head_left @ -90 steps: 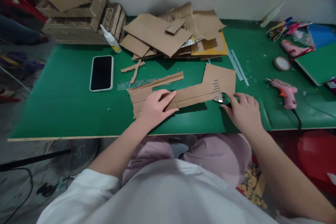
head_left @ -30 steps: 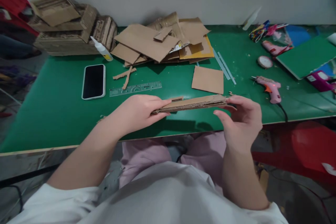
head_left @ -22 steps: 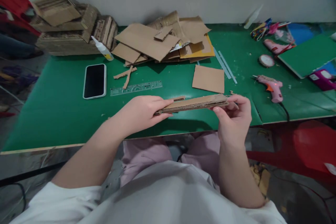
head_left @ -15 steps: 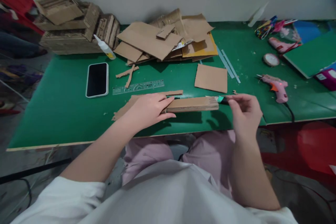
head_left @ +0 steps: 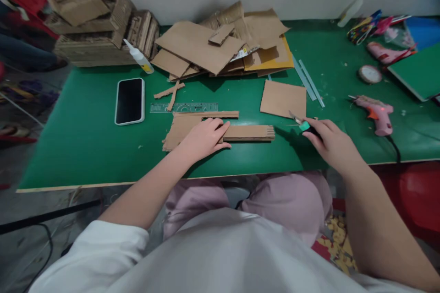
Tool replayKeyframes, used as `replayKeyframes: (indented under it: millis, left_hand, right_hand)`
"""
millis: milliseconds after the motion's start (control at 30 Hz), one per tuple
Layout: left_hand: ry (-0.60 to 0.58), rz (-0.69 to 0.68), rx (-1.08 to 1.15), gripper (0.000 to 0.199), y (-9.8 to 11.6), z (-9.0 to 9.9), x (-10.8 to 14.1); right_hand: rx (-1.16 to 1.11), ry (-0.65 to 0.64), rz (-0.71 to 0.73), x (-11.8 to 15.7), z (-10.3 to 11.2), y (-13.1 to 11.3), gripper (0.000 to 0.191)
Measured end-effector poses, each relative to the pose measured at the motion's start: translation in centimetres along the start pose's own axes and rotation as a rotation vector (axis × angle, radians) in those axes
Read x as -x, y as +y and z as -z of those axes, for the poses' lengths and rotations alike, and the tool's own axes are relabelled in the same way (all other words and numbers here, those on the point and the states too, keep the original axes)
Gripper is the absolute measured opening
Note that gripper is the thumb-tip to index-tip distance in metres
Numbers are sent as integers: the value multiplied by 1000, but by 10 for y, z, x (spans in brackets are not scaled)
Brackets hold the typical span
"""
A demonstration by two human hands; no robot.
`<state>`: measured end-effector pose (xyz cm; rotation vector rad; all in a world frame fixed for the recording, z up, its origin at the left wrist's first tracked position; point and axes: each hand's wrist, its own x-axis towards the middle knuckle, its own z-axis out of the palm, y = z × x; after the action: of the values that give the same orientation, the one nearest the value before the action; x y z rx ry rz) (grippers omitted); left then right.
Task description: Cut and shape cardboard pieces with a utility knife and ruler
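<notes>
My left hand (head_left: 206,139) rests over the near end of a layered cardboard strip (head_left: 249,133), thumb on one edge and fingers across the other. The strip's right end has several short slits. Beneath and beside this hand lies a larger cardboard piece (head_left: 182,124) with ragged edges. My right hand (head_left: 332,142) is closed around the black handles of a pair of scissors (head_left: 304,126) with a green part near the pivot. Their blades are parted and point left, apart from the strip. A square cardboard piece (head_left: 283,98) lies just beyond the blades.
A phone (head_left: 129,101), a clear ruler (head_left: 199,107) and a glue bottle (head_left: 139,57) lie to the left. Cardboard scraps (head_left: 199,48) and stacked cardboard boxes (head_left: 92,48) fill the back. A pink glue gun (head_left: 376,112) and a tape roll (head_left: 370,74) are at right.
The scissors have come away from the strip's slit end and moved right with my right hand, their blades now parted. The strip has been lowered toward the table under my left hand.
</notes>
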<state>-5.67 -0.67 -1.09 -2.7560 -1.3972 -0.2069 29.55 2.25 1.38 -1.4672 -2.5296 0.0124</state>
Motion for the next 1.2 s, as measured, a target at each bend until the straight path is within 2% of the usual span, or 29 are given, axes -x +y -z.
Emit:
replayKeyframes:
  millis: [100,267,367,467,533,567,700,767,867,1000,1133,1200]
  left_hand:
    - [-3,-18,9,48,0,0,0]
    - [-44,-23,19,41,0,4,-2]
    - [-73,-15,43,42,1,9,-4]
    - [-79,10,90,46,1,16,-5]
    - [-63,24,137,51,1,22,-5]
    - [-53,30,162,54,1,26,-4]
    - [-10,38,231,59,2,36,-1]
    - [-1,37,242,59,4,38,-1]
    - [-7,36,254,59,7,37,-1]
    - [-21,48,242,62,11,31,-2]
    - [-45,-9,237,63,11,22,0]
    - [-51,-45,251,58,12,16,2]
  right_hand:
    - [-66,-34,117,5,15,-38,41]
    - [73,-157,406,-8,22,-100,37]
    - [106,-247,426,-22,25,-114,35]
    - [-1,-263,400,-26,30,-109,35]
    - [-158,-209,319,-21,31,-99,38]
    - [-242,-163,232,-17,30,-93,41]
    - [-498,74,-354,-1,18,-77,38]
    - [-631,113,-541,3,9,-75,35]
    - [-805,119,-608,3,-2,-79,37]
    - [-929,105,-684,-3,-6,-83,34]
    - [-988,-16,-706,-2,-5,-79,32]
    - [-926,-150,-679,2,-4,-72,31]
